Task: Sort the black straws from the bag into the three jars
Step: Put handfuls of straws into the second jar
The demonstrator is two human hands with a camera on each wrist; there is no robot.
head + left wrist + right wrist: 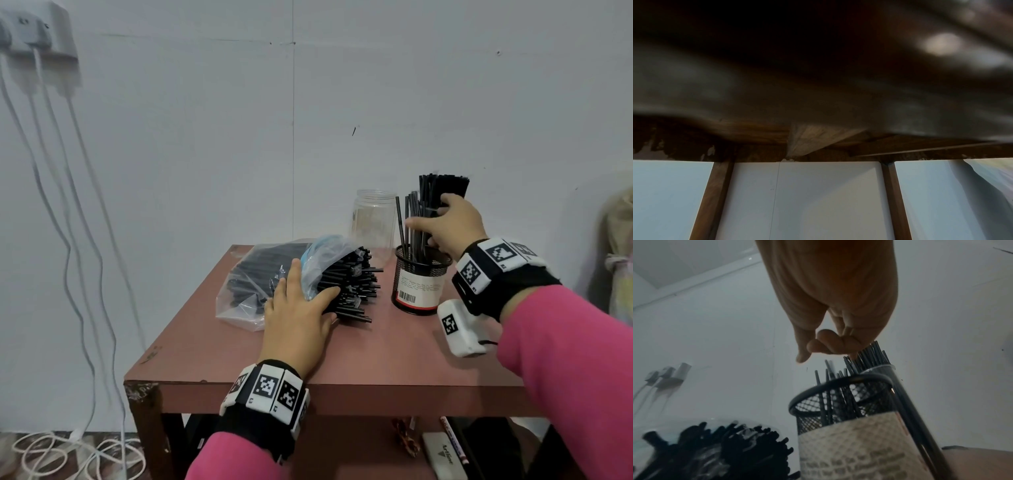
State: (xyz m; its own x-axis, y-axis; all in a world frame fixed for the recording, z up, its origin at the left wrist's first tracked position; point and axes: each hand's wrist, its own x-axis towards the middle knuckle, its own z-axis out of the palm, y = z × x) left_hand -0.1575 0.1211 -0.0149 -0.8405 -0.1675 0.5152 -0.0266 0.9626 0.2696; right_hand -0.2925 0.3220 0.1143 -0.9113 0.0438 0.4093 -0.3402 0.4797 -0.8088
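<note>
- Black straws (346, 287): thin, matte, uniform tubes bundled in a clear plastic bag (246, 291) under the left hand (301, 315); long axis horizontal, open ends pointing toward the right hand (445, 226).
- Left hand: flat, fingers relaxed, pressing on the bag.
- Right hand: fingers curled, grasping a straw bunch (442, 186) standing upright.
- Mesh holder (419, 284): below the right hand, straws upright inside.
- Clear jar (373, 222): left of the right hand.
</note>
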